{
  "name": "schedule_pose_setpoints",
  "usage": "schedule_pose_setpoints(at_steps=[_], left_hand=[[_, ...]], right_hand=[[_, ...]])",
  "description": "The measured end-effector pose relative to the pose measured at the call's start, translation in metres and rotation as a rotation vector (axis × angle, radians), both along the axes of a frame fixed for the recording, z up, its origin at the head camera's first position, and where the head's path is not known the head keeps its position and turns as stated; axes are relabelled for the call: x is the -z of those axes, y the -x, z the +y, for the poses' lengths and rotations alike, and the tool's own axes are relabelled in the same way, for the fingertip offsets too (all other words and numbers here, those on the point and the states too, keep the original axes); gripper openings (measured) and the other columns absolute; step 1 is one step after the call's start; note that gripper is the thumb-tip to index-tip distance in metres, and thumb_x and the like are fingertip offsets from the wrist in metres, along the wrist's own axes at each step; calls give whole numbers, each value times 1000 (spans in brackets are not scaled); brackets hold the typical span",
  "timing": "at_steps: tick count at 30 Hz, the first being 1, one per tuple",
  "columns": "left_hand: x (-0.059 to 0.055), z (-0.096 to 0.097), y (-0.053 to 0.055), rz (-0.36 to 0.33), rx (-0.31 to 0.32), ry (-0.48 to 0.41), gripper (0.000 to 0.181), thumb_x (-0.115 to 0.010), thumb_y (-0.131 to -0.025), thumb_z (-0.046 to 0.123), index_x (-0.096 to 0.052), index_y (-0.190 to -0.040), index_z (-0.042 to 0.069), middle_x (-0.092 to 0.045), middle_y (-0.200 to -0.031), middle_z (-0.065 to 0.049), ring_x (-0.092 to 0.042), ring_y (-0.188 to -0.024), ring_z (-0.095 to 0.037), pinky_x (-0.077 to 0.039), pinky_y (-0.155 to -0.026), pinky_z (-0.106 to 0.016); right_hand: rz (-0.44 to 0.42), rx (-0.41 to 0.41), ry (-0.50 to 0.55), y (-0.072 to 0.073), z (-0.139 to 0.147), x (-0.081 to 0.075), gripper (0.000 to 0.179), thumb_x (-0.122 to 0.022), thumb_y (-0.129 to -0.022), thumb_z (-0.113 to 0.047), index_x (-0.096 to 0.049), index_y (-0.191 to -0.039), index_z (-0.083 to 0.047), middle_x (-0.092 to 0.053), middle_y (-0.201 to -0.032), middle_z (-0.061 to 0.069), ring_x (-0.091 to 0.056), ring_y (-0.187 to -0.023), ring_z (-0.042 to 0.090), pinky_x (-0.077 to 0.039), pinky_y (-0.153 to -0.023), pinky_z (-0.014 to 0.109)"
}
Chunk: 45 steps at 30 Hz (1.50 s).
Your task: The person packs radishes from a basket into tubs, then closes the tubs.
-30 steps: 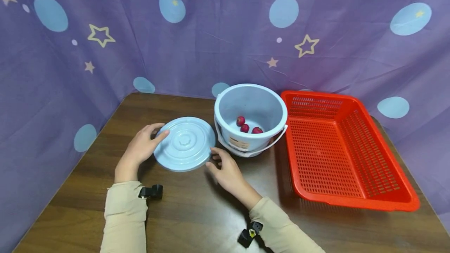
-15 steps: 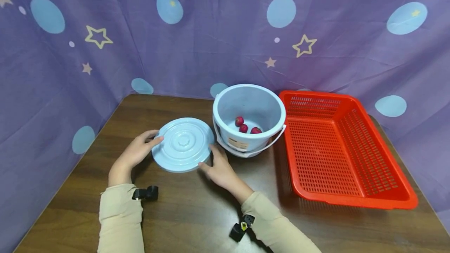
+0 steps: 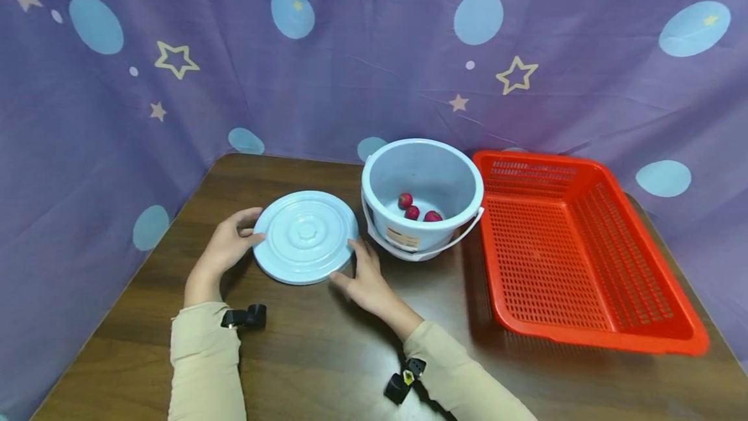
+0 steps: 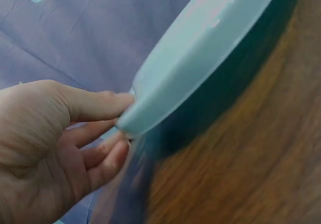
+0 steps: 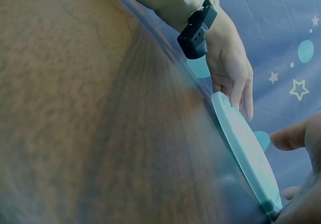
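A round light-blue lid (image 3: 306, 232) with a small central knob is over the left part of the wooden table. My left hand (image 3: 226, 242) pinches its left rim; in the left wrist view the thumb (image 4: 103, 105) lies on top and the fingers (image 4: 113, 158) sit below the edge. At the opposite side, my right hand (image 3: 369, 284) has spread fingers right at the lid's right rim, and its thumb (image 5: 290, 137) stands apart from the lid in the right wrist view. Just beyond that hand stands a light-blue bucket (image 3: 403, 221), holding several red radish-like pieces (image 3: 411, 212).
The bucket's white handle (image 3: 429, 253) hangs down its front. A large red plastic basket (image 3: 546, 338) with slotted sides stands to the right of the bucket. Behind the table (image 3: 304, 356) hangs a purple curtain (image 3: 374, 63) with stars and blue ovals.
My right hand has come in against the lid's right rim. The left hand's thumb has drawn back from over the lid to its edge. Bucket and basket stay in place.
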<state>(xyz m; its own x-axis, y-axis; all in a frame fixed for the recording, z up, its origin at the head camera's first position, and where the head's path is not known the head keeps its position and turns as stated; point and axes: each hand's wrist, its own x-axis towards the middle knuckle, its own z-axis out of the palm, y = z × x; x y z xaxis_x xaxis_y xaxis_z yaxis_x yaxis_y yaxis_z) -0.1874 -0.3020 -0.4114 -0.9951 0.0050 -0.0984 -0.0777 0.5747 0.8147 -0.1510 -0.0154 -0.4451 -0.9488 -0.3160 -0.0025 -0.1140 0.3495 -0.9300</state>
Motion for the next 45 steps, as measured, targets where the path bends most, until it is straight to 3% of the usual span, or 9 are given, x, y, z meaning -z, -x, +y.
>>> schedule_pose_setpoints(at_steps=[8, 14, 17, 21, 26, 33, 38, 41, 45], left_hand=[[2, -9, -2, 70, -12, -34, 62, -62, -97, 1, -35, -152, 2, -43, -148, -22, -50, -127, -37, -46, -87, -18], [-2, -18, -6, 31, -29, -28, 56, -63, -99, 15, -42, -149, 4, -43, -149, -19, -46, -131, -37, -43, -101, -42], [-7, -26, -12, 24, -39, -12, 57, -64, -99, 24, -44, -148, 3, -45, -147, -21, -46, -130, -36, -44, -100, -34], [-19, -33, -20, 66, -51, -13, 63, -64, -98, 32, -42, -149, 3, -48, -144, -23, -54, -121, -15, -43, -87, -12], [-42, -29, -27, 119, -30, -1, 61, -62, -99, 33, -45, -148, 1, -52, -140, -21, -52, -107, 9, -41, -82, -7], [-71, -7, -36, 214, -17, -43, 55, -65, -98, 25, -49, -144, 0, -61, -114, 20, -57, -99, 10, -44, -80, -9], [-85, 18, -37, 248, -28, -60, 55, -67, -97, 30, -52, -144, 6, -61, -114, 19, -57, -101, 3, -42, -81, -10], [-90, 33, -38, 296, -13, -151, 52, -69, -95, 24, -54, -142, 6, -64, -112, 16, -59, -99, -2, -44, -81, -12], [-96, 48, -39, 361, 119, -398, 50, -68, -93, 5, -53, -141, 0, -71, -108, 7, -65, -94, -7, -48, -81, -15]], right_hand=[[-44, 47, 7, 2, 1, -4, 73, -65, -92, -16, -30, -152, 5, -26, -153, 31, -19, -143, 44, -20, -114, 54], [25, 37, -3, 0, 1, -9, 69, -62, -95, -13, -28, -153, 3, -30, -155, 25, -25, -142, 41, -22, -114, 51], [110, -2, -32, -5, -1, -15, 68, -60, -96, -12, -28, -154, 2, -29, -158, 18, -26, -142, 36, -22, -115, 46], [230, -39, -64, -16, -4, -28, 70, -60, -98, -13, -23, -156, 0, -24, -161, 14, -27, -142, 31, -24, -115, 43], [345, -44, -67, -31, 0, -48, 68, -55, -102, -19, -18, -157, -2, -16, -163, 8, -27, -143, 28, -24, -115, 42], [513, 38, -35, -39, 21, -73, 69, -59, -101, -24, -24, -155, 0, -23, -161, 9, -35, -139, 25, -24, -115, 45], [530, 126, -18, -35, 40, -88, 69, -61, -100, -26, -27, -155, -4, -30, -159, 5, -33, -139, 25, -27, -113, 45], [546, 168, -12, -33, 51, -97, 69, -62, -99, -25, -27, -156, -6, -31, -159, 3, -34, -138, 26, -30, -111, 47], [600, 232, 2, -30, 66, -108, 66, -60, -99, -21, -29, -155, -6, -40, -153, 9, -41, -128, 27, -36, -104, 45]])
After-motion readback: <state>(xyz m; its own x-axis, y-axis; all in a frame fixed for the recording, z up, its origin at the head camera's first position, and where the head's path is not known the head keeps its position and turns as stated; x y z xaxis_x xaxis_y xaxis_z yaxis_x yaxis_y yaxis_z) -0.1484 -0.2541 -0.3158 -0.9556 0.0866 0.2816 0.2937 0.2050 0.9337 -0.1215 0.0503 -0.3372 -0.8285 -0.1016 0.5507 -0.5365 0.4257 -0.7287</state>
